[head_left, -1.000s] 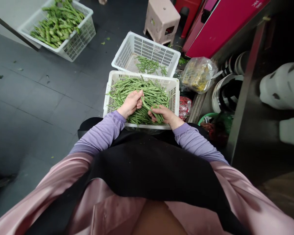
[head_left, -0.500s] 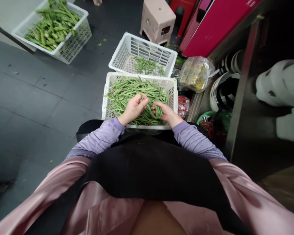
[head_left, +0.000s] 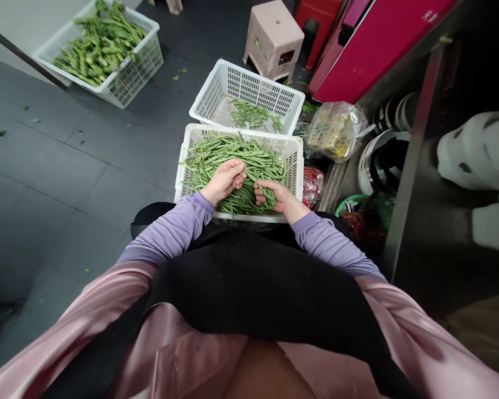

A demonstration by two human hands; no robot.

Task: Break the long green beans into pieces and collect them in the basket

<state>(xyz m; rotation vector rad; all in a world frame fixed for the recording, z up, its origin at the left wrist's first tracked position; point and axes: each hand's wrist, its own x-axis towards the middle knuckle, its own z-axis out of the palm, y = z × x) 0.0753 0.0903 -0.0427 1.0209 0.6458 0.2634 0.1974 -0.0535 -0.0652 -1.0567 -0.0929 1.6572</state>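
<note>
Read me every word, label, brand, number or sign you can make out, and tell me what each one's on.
Pink panel: small white characters, too blurred to read surely.
Front bean crate: no readable text.
Stool: no readable text.

You have on a black apron (head_left: 253,282), plain but for a few pale specks. To either side of the apron, and below its lower edge, your pink top (head_left: 87,302) shows with a satiny sheen. Beyond the apron come finely striped purple-and-white sleeves (head_left: 168,226), ending in solid purple cuffs (head_left: 202,202).
</note>
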